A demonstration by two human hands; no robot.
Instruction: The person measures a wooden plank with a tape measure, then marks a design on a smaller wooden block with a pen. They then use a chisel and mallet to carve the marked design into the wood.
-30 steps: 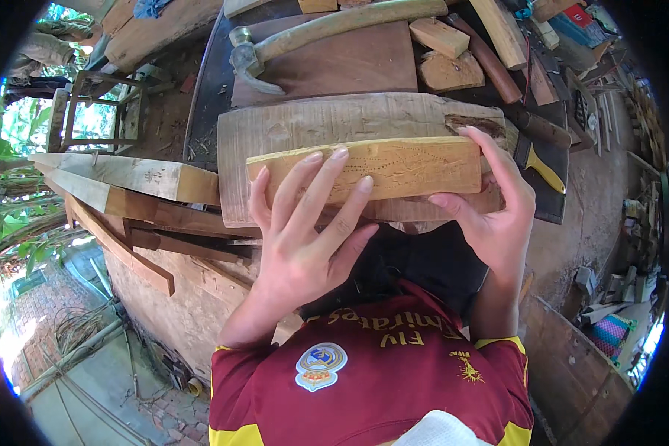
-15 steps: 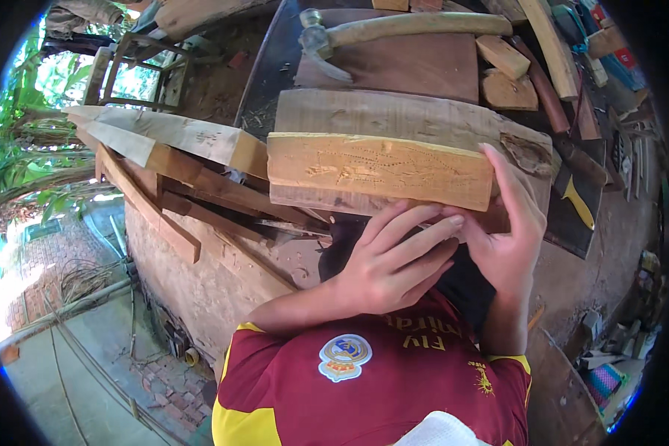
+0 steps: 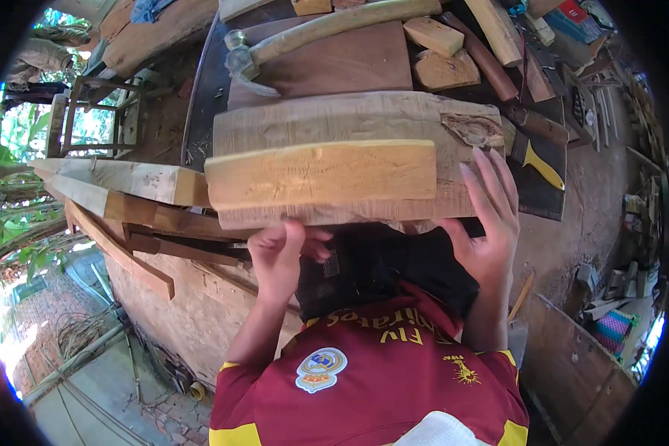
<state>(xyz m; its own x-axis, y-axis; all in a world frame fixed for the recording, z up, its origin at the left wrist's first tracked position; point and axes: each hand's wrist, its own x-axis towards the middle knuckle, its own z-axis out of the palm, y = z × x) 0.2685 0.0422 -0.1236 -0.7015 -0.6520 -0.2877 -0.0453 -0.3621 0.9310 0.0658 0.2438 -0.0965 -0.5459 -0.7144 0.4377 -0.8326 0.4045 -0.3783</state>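
An orange-yellow wooden block (image 3: 327,175) with faint carved or dotted lines on its face lies along a larger, paler wooden slab (image 3: 334,115). My left hand (image 3: 279,256) is at the slab's near edge, left of the middle, its thumb up against that edge. The fingers of that hand are loosely bent and apart, with nothing seen in them. By the slab's right end is my right hand (image 3: 490,215), fingers spread and thumb near the front corner. A gap separates it from the block. Whether its fingertips rest on the slab, I cannot tell.
Beyond the slab lies a claw hammer (image 3: 334,33) on a brown board (image 3: 327,70). Small wood offcuts (image 3: 446,69) are at the back right, and a yellow-handled scraper (image 3: 543,167) is on the right. Long pointed timbers (image 3: 126,182) jut out left.
Both hands have moved off the block and apart, the left hand going left. The block now lies flatter on the slab. The view has shifted, so the bench appears further left.
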